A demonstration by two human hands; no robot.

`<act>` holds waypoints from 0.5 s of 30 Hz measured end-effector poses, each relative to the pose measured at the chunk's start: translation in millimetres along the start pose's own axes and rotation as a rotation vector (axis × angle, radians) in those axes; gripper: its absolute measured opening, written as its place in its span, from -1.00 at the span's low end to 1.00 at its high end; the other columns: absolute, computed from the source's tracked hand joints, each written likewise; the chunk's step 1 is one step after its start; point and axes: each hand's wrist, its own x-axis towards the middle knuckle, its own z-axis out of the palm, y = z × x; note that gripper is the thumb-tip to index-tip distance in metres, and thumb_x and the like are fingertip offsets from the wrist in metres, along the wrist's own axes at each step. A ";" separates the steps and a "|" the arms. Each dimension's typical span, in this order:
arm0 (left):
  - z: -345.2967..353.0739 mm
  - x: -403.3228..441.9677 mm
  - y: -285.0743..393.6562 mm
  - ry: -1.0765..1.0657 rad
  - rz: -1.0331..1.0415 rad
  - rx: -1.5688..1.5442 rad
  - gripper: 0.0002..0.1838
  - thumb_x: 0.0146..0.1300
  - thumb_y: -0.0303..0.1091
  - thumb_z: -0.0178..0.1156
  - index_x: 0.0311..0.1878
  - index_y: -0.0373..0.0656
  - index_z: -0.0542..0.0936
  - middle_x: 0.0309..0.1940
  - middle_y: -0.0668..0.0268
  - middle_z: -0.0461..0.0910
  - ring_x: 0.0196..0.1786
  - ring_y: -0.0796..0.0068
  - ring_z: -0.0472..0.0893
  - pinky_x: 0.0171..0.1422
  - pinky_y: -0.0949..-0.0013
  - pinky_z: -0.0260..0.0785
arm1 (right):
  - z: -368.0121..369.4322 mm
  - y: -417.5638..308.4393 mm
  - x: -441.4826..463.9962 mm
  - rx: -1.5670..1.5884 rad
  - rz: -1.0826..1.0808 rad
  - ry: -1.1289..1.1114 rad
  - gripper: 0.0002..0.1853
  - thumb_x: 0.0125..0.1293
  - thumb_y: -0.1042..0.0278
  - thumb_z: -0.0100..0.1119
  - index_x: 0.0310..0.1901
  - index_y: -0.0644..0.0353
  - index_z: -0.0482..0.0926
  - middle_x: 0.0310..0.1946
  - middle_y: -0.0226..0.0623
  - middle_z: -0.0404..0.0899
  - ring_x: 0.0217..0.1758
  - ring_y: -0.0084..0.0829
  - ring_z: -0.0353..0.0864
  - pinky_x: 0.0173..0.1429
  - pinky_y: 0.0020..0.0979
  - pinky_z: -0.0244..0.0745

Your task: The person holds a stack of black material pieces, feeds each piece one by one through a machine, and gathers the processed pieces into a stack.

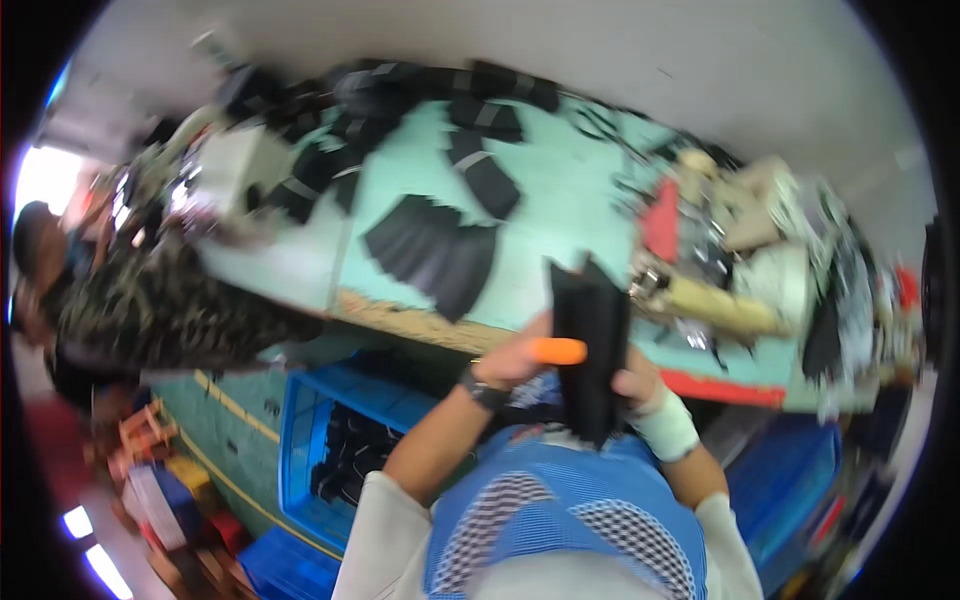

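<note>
Person's attire: blue patterned garment (590, 485) bore black-and-white checked panels (487, 535); off-white sleeves (383, 530) ended near the elbows. Left wrist (474, 390) wore a dark wristwatch (490, 394); right wrist (684, 458), a whitish wrap (667, 426).

Pieces (435, 255) on table (560, 150); crate (290, 440) nearer, left.

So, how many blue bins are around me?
3 visible: the open bin holding black pieces, another bin below it in view, and a third bin to your right. More may be hidden.
</note>
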 end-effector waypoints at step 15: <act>13.2 1.0 29.7 -0.018 0.188 0.116 -0.04 0.00 0.14 0.44 0.32 -0.34 0.33 0.26 -0.29 0.35 0.26 -0.11 0.50 0.28 -0.06 0.43 | 9.5 23.2 24.0 -0.016 -0.100 -0.245 -0.04 0.14 -0.30 0.29 0.34 0.36 0.27 0.16 -0.02 0.47 0.29 -0.18 0.44 0.34 -0.26 0.35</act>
